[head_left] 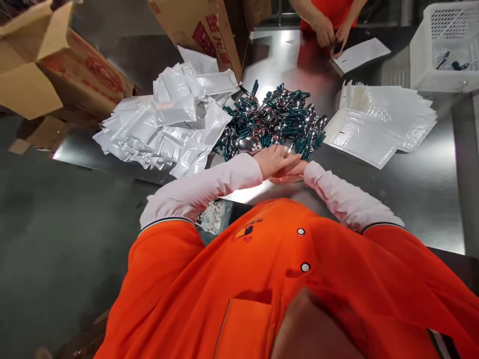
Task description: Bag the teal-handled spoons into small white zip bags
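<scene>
My left hand point(274, 160) lies over my right hand point(294, 170) at the table's front edge, fingers stretched out. My right hand points left beneath it; its fingers look extended, though partly covered. I make out nothing held in either. Just beyond both hands spreads a heap of spoons point(249, 144) with dark green handles and shiny metal bowls. To its left is a pile of filled white padded envelopes point(174, 107). Flat white padded envelopes point(368, 137) lie fanned in a stack to the right.
Open cardboard boxes stand at the far left point(84, 70) and the back point(209, 30) of the metal table point(422, 199). Across the table, a co-worker's hands point(331, 36) hold a dark item by a white envelope point(362, 54). A white plastic basket point(421, 60) stands at right.
</scene>
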Available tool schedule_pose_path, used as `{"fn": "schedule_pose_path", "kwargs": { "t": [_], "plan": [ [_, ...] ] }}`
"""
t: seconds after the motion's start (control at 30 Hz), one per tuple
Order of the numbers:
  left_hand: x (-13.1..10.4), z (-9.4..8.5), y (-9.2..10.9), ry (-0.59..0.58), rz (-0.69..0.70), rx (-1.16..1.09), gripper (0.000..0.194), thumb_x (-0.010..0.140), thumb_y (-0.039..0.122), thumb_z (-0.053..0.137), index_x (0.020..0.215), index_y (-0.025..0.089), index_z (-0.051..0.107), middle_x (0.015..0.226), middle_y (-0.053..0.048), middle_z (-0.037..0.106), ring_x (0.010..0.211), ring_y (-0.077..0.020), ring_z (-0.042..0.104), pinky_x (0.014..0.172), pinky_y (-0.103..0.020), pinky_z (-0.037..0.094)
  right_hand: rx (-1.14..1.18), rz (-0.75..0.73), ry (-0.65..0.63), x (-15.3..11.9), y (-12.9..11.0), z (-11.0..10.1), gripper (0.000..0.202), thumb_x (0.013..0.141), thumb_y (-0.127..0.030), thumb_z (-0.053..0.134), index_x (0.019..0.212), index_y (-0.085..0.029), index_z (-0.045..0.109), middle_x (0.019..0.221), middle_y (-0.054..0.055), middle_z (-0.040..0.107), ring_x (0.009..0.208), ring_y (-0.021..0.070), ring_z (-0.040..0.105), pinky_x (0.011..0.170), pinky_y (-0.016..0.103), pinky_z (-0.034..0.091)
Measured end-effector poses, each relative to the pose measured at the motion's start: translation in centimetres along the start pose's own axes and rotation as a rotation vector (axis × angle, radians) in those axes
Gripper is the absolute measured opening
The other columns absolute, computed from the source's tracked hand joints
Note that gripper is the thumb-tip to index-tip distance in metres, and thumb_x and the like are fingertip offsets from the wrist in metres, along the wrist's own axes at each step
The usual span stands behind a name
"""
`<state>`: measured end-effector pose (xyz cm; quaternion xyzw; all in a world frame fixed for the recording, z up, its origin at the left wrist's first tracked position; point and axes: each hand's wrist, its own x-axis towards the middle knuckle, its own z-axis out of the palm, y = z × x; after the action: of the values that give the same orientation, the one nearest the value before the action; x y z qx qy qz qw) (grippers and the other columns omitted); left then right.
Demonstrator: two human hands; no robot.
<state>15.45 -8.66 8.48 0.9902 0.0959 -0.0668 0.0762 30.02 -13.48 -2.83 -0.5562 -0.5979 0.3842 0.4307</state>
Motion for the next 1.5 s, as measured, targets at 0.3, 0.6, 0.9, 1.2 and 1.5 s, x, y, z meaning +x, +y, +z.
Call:
{"fn": "schedule_pose_path", "kwargs": {
  "t": [0.3,0.6,0.9,1.2,1.5],
  "plan": [
    [-3.0,-2.1,-4.9,0.139,-0.151,-0.412,0.051,0.101,0.051,0.046,0.130,0.013,0.063,0.117,-0.012,0.068,0.124,-0.0285,0.061,0.109,-0.041,0.043,0.422,0.046,-0.002,-3.0,-2.7,3.2,0.047,0.063,-0.048,0.091,0.096,-0.018,0.077,0.096,0.008,0.079,0.094,0.0290,0.074,0.096,0.049,0.061],
    [-2.1,3.5,-4.2,0.253,-0.344,-0.964,0.063,0.096,0.057,0.058,0.147,0.020,0.054,0.122,-0.013,0.071,0.106,-0.0193,0.069,0.096,-0.034,0.053,0.385,0.061,-0.034,-4.9,-1.5,3.9,0.047,0.061,-0.043,0.091,0.098,-0.019,0.074,0.104,0.008,0.078,0.100,0.0278,0.072,0.099,0.044,0.058],
    [-1.6,6.4,-5.9,0.173,-0.359,-0.943,0.043,0.073,0.036,0.079,0.110,0.014,0.078,0.109,-0.009,0.076,0.089,-0.0162,0.068,0.083,-0.028,0.055,0.225,0.053,-0.009,-5.0,1.1,2.7,0.051,0.063,-0.050,0.088,0.102,-0.020,0.076,0.117,0.010,0.075,0.114,0.0290,0.067,0.108,0.044,0.051],
    [-2.9,7.6,-5.1,0.037,-0.455,-0.934,0.032,0.074,0.042,0.074,0.081,0.011,0.077,0.067,0.001,0.066,0.063,-0.0108,0.054,0.058,-0.022,0.036,0.203,0.199,0.295,-7.3,2.5,2.2,0.044,0.079,-0.063,0.069,0.077,-0.019,0.073,0.076,0.003,0.072,0.078,0.0214,0.065,0.079,0.037,0.056],
    [-1.1,6.6,-2.9,0.257,-0.525,-0.271,0.029,0.077,0.044,0.081,0.088,0.018,0.074,0.099,-0.011,0.071,0.103,-0.0271,0.062,0.086,-0.035,0.047,0.328,0.239,0.501,-6.5,2.3,4.0,0.043,0.076,-0.058,0.071,0.096,-0.020,0.075,0.099,0.006,0.077,0.092,0.0229,0.068,0.092,0.041,0.055]
  ]
}}
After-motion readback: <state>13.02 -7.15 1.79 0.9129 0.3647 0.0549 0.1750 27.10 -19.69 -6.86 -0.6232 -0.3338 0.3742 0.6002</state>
